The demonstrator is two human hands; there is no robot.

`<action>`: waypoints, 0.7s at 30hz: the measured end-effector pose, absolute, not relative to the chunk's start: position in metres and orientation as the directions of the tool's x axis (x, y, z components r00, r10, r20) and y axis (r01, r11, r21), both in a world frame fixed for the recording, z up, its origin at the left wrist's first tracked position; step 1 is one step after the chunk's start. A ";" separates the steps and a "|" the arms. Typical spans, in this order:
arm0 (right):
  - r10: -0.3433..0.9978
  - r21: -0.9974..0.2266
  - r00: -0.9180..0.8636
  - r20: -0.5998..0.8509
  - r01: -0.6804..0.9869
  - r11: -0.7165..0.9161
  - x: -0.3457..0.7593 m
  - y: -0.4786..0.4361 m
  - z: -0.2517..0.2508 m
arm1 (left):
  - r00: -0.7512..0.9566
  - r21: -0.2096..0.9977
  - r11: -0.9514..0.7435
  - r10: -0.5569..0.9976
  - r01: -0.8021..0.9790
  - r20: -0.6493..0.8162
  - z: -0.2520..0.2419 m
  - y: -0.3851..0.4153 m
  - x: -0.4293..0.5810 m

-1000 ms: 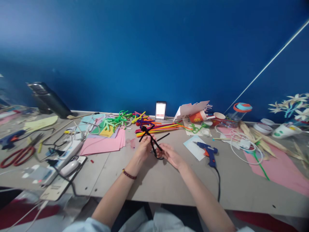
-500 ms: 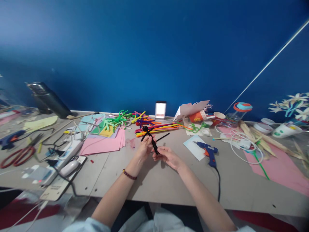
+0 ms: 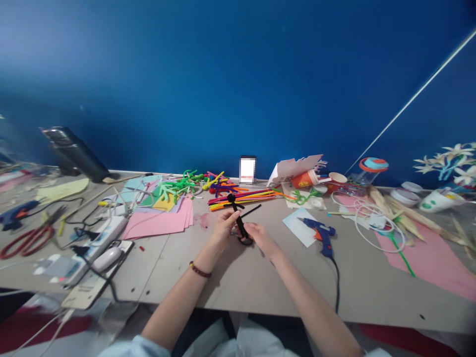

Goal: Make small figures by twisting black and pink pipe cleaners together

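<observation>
A small black pipe-cleaner figure (image 3: 238, 218) with a round head stands upright between my hands over the middle of the grey table (image 3: 260, 282). My left hand (image 3: 224, 227), a beaded bracelet on its wrist, pinches the figure's body from the left. My right hand (image 3: 260, 237) grips its lower end, where a black loop curls out. A loose black pipe cleaner (image 3: 251, 211) lies just behind the figure.
Coloured pipe cleaners (image 3: 241, 197) and paper sheets (image 3: 159, 220) lie behind the hands. A blue glue gun (image 3: 322, 233) with its cord is at right, near a white cable coil (image 3: 372, 220) and paper cups (image 3: 308, 178). Red scissors (image 3: 28, 239), a power strip (image 3: 100, 238) and a dark bottle (image 3: 76, 153) are at left.
The figure has shifted slightly right and stands more upright. My right hand has closed in on its lower end, and a black loop shows there again.
</observation>
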State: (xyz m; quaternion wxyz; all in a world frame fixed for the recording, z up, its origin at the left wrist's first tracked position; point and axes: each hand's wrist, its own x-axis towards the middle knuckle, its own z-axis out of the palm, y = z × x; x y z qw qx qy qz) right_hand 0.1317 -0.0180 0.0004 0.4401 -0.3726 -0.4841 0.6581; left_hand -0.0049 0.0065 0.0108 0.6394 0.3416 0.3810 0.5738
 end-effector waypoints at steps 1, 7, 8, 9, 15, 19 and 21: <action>0.936 -0.967 -0.344 -0.068 -0.208 -0.146 0.132 -0.018 0.001 | 0.045 0.882 0.105 0.995 -0.460 -0.094 0.011 0.006 -0.005; 0.942 -0.973 -0.332 -0.043 -0.199 -0.115 0.135 -0.018 0.007 | -0.063 0.931 0.055 0.995 -0.361 -0.083 0.014 0.005 -0.003; 0.951 -0.976 -0.306 -0.033 -0.196 -0.097 0.135 -0.017 0.007 | -0.063 0.927 0.072 0.993 -0.367 -0.102 0.015 0.005 -0.002; 0.962 -0.978 -0.274 -0.026 -0.192 -0.081 0.136 -0.017 0.007 | -0.046 0.919 0.094 0.992 -0.384 -0.121 0.015 0.005 -0.002; 0.995 -0.988 -0.099 0.009 -0.151 -0.006 0.138 -0.015 0.004 | 0.182 0.852 0.207 0.974 -0.481 -0.134 0.015 0.005 -0.006; 0.993 -0.992 0.049 0.110 -0.050 0.112 0.140 -0.014 0.002 | 0.196 0.800 0.249 0.966 -0.546 -0.166 0.013 0.005 -0.007; 0.968 -0.972 0.103 0.230 0.070 0.224 0.142 -0.015 0.004 | 0.194 0.806 0.233 0.970 -0.545 -0.149 0.014 0.003 -0.006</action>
